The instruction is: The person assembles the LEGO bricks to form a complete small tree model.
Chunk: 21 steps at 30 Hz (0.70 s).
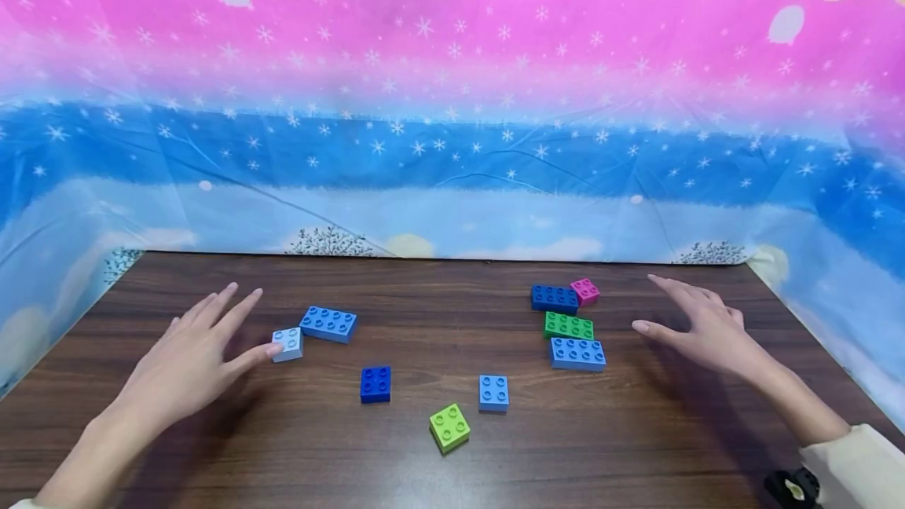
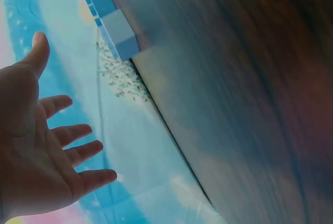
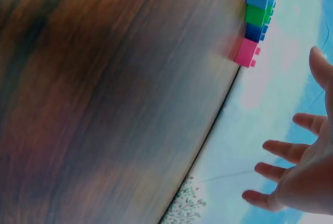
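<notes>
My left hand (image 1: 180, 364) hovers at the left with fingers spread, its thumb tip overlapping a pale blue brick (image 1: 288, 346) in the head view; the left wrist view shows the hand (image 2: 41, 146) empty, apart from the bricks. Touching the pale brick is a longer blue brick (image 1: 328, 324). My right hand (image 1: 714, 328), also spread and empty, is right of a group: a dark blue brick (image 1: 555, 298), a pink brick (image 1: 585, 291), a green brick (image 1: 569, 325) and a blue brick (image 1: 578, 354). The pink brick (image 3: 246, 52) also shows in the right wrist view.
Nearer the front lie a small dark blue brick (image 1: 375, 385), a small blue brick (image 1: 493, 393) and a lime brick (image 1: 449, 428) on the brown table (image 1: 297, 446). A patterned cloth (image 1: 452, 148) stands behind and beside the table. A black object (image 1: 792, 488) is by the right sleeve.
</notes>
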Each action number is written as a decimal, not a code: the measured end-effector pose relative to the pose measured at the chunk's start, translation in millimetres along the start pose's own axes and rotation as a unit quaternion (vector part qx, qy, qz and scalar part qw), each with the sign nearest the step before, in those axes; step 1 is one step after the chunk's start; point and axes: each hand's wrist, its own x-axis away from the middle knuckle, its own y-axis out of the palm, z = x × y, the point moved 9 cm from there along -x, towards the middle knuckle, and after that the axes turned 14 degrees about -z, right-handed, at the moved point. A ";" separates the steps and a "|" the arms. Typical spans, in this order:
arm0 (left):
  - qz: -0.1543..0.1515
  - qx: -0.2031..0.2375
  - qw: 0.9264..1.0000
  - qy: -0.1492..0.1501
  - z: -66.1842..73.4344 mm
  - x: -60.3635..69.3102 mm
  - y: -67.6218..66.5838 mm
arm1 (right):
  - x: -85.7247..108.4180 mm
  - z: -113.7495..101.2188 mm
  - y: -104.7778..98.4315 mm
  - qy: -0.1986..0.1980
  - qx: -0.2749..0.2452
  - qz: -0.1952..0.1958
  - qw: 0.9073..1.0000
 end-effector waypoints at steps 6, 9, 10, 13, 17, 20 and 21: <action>0.016 0.008 1.000 0.015 21.2 -0.3 -7.3 | -0.2 -21.3 5.6 -0.051 -0.032 -0.021 0.998; 0.029 0.013 0.999 0.026 33.9 0.5 -11.2 | -0.3 -34.1 8.4 -0.078 -0.032 -0.022 0.996; 0.035 0.014 0.999 0.031 38.1 0.8 -12.3 | -0.4 -38.6 9.5 -0.086 -0.032 -0.022 0.996; 0.043 0.017 0.998 0.043 50.5 1.5 -13.6 | 0.0 -52.5 12.3 -0.113 -0.032 -0.025 0.993; 0.049 0.025 0.997 0.063 65.9 1.4 -13.5 | 1.5 -70.3 15.8 -0.141 -0.036 -0.035 0.989; 0.052 0.030 0.995 0.078 76.1 1.3 -12.4 | 1.8 -81.2 19.4 -0.154 -0.041 -0.046 0.986; 0.054 0.032 0.995 0.083 79.5 1.4 -12.1 | 1.5 -84.5 20.9 -0.159 -0.043 -0.049 0.985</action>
